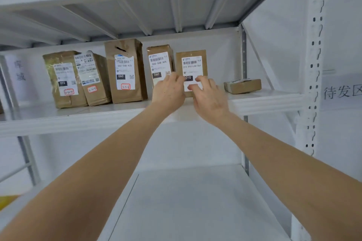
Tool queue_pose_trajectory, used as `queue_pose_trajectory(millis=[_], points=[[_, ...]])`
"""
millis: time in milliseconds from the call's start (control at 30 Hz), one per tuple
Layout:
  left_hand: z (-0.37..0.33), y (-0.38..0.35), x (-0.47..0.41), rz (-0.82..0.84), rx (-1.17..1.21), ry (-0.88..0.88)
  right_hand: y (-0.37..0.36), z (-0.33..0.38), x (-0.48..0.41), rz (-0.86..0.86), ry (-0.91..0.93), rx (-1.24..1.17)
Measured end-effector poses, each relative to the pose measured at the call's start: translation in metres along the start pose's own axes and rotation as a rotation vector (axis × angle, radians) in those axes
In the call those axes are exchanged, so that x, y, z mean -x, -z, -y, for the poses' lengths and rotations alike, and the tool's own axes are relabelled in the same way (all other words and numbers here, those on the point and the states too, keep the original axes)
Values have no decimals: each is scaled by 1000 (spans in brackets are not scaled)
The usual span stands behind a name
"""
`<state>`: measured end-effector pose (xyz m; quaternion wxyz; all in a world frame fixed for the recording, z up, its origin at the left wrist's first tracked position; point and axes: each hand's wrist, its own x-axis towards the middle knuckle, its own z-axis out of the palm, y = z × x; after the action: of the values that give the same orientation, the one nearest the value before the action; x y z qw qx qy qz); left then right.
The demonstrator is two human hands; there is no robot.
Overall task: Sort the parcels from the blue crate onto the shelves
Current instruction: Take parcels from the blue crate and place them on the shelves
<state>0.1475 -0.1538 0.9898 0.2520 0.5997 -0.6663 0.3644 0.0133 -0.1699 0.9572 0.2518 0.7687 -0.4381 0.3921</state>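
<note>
Head view: a white metal shelf against a white wall carries a row of brown parcels. The upright brown cardboard parcel with a white label stands right of centre. The left hand touches its left edge, grip unclear. The right hand presses spread fingertips on the label. A flat brown box lies further right.

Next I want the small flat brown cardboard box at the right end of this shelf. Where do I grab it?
Grip the small flat brown cardboard box by its two short ends, coming from the front. It lies flat on the white metal shelf, so fingers cannot get under it, and both ends look free, with a gap to the upright brown parcel beside it.
</note>
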Motion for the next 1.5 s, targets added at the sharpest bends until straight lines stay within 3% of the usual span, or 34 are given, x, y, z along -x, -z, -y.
queue_pose_trajectory(millis=[133, 467, 600, 700, 933, 1167, 1300, 1500], points=[[-15, 2, 53, 24, 61, 52, 0, 9, 44, -58, 52, -129], [-53, -41, 181, 372, 92, 42, -42, 20, 177, 177, 36, -200], [-65, -75, 243, 548, 167, 22, -68, 30, 244, 330, -27, -193], [-78, -105, 296, 745, 261, 18, -82, 34, 304, 565, -69, -185], [-128, -171, 428, 1112, 346, 53, -120, 19, 445, 1177, -326, -142], [-183, -239, 538, 1348, 362, 130, -184, -10, 587, 1413, -584, -251], [-222, -285, 604, 1507, 378, 263, -229, -22, 667, 1535, -687, -297], [-280, -355, 704, 1646, 493, 434, -301, -34, 779, 1527, -900, -451]])
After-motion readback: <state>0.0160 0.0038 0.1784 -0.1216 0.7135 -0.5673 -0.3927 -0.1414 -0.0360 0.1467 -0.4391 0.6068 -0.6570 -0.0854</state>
